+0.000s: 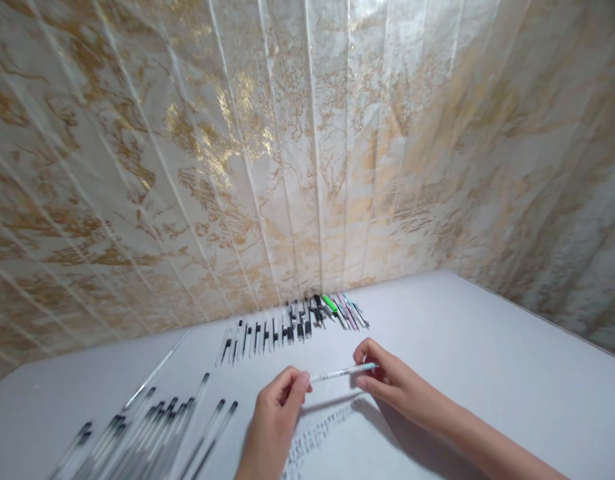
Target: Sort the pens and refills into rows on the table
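A slim white pen (336,374) with a light blue end is held nearly level above the table, between my two hands. My left hand (277,417) pinches its left end with thumb and forefinger. At the blue end, my right hand (384,375) has its fingers curled round the pen, the thumb below it. Beneath them lies a white sheet with rows of dark handwriting (314,437), partly hidden by my left hand.
Several clear pens with black caps (152,433) lie loosely at the front left, near a long thin rod (157,370). A row of pens and caps (267,333) runs along the back, with a bright green pen (330,304). Behind stands a gold-patterned curtain (307,147).
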The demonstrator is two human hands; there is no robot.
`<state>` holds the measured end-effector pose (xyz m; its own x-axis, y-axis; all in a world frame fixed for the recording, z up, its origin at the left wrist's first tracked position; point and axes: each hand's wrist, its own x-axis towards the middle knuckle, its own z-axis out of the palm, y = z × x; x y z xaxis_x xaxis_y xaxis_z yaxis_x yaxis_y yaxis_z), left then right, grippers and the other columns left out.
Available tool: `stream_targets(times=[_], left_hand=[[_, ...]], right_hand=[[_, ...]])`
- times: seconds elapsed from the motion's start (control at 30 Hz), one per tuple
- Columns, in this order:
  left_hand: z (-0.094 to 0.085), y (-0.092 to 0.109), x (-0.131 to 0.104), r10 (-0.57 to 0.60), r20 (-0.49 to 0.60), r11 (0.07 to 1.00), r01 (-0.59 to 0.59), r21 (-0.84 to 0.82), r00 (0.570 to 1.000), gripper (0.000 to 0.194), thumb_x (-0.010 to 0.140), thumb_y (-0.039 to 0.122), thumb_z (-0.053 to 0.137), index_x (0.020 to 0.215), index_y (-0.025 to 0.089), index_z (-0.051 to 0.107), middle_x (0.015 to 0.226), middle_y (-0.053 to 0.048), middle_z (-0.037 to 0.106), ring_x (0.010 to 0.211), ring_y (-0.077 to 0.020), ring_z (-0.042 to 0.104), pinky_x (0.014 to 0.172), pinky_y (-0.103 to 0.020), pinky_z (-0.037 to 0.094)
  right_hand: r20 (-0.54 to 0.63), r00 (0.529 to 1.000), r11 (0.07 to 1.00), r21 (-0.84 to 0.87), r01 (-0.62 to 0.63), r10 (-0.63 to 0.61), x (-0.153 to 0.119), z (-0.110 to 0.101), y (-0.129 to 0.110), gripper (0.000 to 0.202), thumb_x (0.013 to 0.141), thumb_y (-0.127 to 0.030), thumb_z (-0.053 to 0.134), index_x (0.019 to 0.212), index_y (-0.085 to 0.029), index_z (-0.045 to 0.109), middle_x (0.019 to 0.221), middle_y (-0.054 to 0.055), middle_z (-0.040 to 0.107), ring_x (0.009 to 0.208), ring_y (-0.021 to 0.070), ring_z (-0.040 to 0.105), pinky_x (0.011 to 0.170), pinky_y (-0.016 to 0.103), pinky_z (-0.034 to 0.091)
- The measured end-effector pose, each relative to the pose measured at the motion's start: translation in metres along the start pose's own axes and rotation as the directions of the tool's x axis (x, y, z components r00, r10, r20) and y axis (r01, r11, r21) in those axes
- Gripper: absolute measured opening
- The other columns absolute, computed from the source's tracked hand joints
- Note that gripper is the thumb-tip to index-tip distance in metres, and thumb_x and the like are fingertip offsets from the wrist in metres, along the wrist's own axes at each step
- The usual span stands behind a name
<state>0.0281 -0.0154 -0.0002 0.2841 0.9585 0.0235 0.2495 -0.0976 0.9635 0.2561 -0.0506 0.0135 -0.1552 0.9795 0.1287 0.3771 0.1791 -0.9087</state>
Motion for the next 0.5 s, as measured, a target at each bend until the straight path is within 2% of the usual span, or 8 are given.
stream_targets(times=[0.07,0.13,0.2,0.27,0.33,0.43,0.5], left_hand=[[0.0,0.0,0.0,-0.005,0.0,1.0,0.005,-0.01,1.0,0.045,0.084,0.06,0.05,0.066,0.019,0.052,0.062,0.004,0.041,0.061,-0.0128,0.039,0.057,-0.021,0.031],[-0.001,0.0,0.001,0.005,0.003,1.0,-0.004,-0.022,1.0,0.044,0.084,0.059,0.051,0.066,0.019,0.053,0.063,0.004,0.042,0.064,-0.013,0.04,0.059,-0.021,0.033],[-0.001,0.002,0.0,0.003,-0.002,0.999,-0.003,-0.033,1.0,0.044,0.084,0.059,0.052,0.068,0.019,0.055,0.063,0.004,0.042,0.063,-0.0126,0.04,0.058,-0.021,0.033],[-0.001,0.003,-0.001,-0.012,-0.016,0.999,0.012,-0.037,1.0,0.044,0.083,0.06,0.052,0.068,0.019,0.057,0.061,0.005,0.04,0.059,-0.0118,0.037,0.055,-0.021,0.031],[-0.001,0.004,-0.002,-0.023,-0.031,0.999,0.022,-0.036,0.999,0.045,0.082,0.061,0.053,0.068,0.019,0.058,0.059,0.005,0.04,0.056,-0.0113,0.035,0.053,-0.021,0.03],[-0.002,0.006,-0.003,-0.021,-0.043,0.999,0.02,-0.041,0.999,0.043,0.081,0.06,0.056,0.069,0.019,0.059,0.058,0.005,0.04,0.055,-0.011,0.034,0.051,-0.021,0.029],[-0.001,0.008,-0.003,-0.024,-0.049,0.997,0.02,-0.071,0.999,0.041,0.081,0.059,0.056,0.07,0.02,0.06,0.058,0.005,0.04,0.054,-0.0107,0.034,0.05,-0.02,0.028]], right_hand=[[0.036,0.999,1.0,-0.008,-0.03,0.031,0.0,0.0,-0.002,0.026,0.091,-0.046,0.051,0.09,-0.02,0.056,0.067,-0.003,0.052,0.059,0.0118,0.042,0.057,0.023,0.034],[0.049,0.998,0.997,-0.054,-0.046,0.049,0.0,-0.001,-0.005,0.034,0.094,-0.046,0.044,0.076,-0.019,0.056,0.059,-0.003,0.048,0.056,0.0115,0.04,0.055,0.024,0.032],[0.017,0.999,0.999,-0.022,-0.039,0.039,0.0,-0.001,-0.008,0.033,0.091,-0.043,0.048,0.07,-0.019,0.055,0.061,-0.003,0.049,0.057,0.0116,0.041,0.055,0.024,0.032],[-0.025,0.999,0.996,0.086,-0.019,0.021,0.001,0.001,-0.011,0.02,0.085,-0.04,0.06,0.08,-0.02,0.058,0.072,-0.001,0.054,0.063,0.0119,0.045,0.056,0.022,0.035],[-0.025,0.999,0.977,0.21,-0.032,0.039,0.001,0.003,-0.012,0.023,0.079,-0.04,0.067,0.09,-0.021,0.06,0.075,-0.002,0.055,0.059,0.0102,0.045,0.052,0.021,0.034],[-0.032,0.989,0.916,0.383,-0.122,0.145,0.003,0.006,-0.011,0.034,0.074,-0.05,0.07,0.085,-0.019,0.059,0.06,-0.007,0.046,0.044,0.0061,0.034,0.043,0.021,0.025],[-0.076,0.974,0.863,0.482,-0.152,0.214,0.004,0.005,-0.009,0.037,0.071,-0.052,0.072,0.079,-0.018,0.059,0.054,-0.009,0.042,0.043,0.0059,0.034,0.043,0.02,0.025]])
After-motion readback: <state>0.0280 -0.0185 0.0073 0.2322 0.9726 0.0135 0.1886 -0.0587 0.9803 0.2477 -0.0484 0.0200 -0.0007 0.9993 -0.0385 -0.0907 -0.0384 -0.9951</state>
